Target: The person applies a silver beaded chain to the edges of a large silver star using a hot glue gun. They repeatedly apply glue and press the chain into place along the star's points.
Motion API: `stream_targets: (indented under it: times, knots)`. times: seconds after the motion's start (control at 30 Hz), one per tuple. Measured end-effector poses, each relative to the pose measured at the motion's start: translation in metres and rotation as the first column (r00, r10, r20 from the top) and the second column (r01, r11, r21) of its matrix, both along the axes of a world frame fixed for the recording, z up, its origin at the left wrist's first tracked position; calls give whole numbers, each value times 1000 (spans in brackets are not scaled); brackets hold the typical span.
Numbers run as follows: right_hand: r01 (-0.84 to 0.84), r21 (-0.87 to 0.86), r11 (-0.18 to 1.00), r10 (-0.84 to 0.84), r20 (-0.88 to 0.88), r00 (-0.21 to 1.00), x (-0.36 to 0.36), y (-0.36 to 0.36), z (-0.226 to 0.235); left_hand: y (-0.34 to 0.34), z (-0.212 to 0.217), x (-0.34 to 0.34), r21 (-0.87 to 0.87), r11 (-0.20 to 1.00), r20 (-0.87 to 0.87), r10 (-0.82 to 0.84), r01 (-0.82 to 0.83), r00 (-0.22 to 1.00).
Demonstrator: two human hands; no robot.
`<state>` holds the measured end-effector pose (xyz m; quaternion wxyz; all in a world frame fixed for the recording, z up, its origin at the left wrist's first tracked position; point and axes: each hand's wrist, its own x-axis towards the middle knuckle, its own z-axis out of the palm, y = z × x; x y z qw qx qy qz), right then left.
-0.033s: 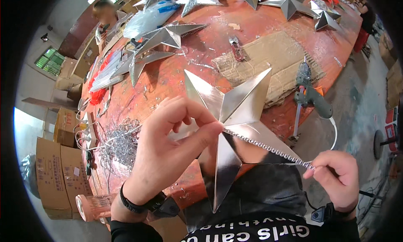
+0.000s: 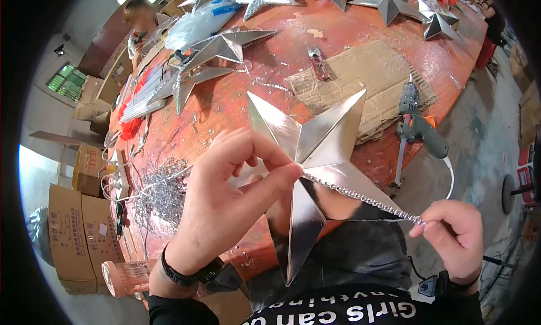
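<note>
A shiny silver five-pointed star (image 2: pixel 329 142) with folded ridges sits in front of me at the table's near edge. A thin silver bead chain (image 2: pixel 360 197) is stretched along the ridge of its lower right point. At the star's centre, my left hand (image 2: pixel 242 181) pinches one end of the chain between thumb and forefinger. Just past the tip of that point, my right hand (image 2: pixel 451 235) pinches the chain's other end, holding it taut. The left hand covers part of the star's left side.
A glue gun (image 2: pixel 414 119) rests at the right table edge by a cardboard sheet (image 2: pixel 360 77) with red-handled pliers (image 2: pixel 319 64) on it. Tangled bead chain (image 2: pixel 160 198) lies left. Farther back are silver stars (image 2: pixel 228 43) and a plastic bag (image 2: pixel 197 23). A person (image 2: pixel 140 23) is at the far left.
</note>
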<state>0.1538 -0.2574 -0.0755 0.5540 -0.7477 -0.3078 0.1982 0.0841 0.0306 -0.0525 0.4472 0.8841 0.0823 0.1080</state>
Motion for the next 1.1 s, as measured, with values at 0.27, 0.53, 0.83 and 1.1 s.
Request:
stream_targets:
  times: [0.27, 0.53, 0.83, 1.1]
  knots:
    - [29, 17, 999, -30, 92, 995, 8, 7, -6, -1, -3, 3, -50, 999, -59, -22, 19, 998]
    - [43, -16, 999, -41, 86, 995, 9, 7, -4, -2, 4, 4, -403, 914, -155, -15, -49, 988]
    - [-16, -58, 998, 15, -20, 1000, 9, 5, -6, 11, -13, -10, 502, 862, 230, -219, 78, 948]
    - [-38, -98, 995, 35, -28, 999, 9, 1, -8, 8, -18, -11, 777, 629, 277, -344, 1, 897]
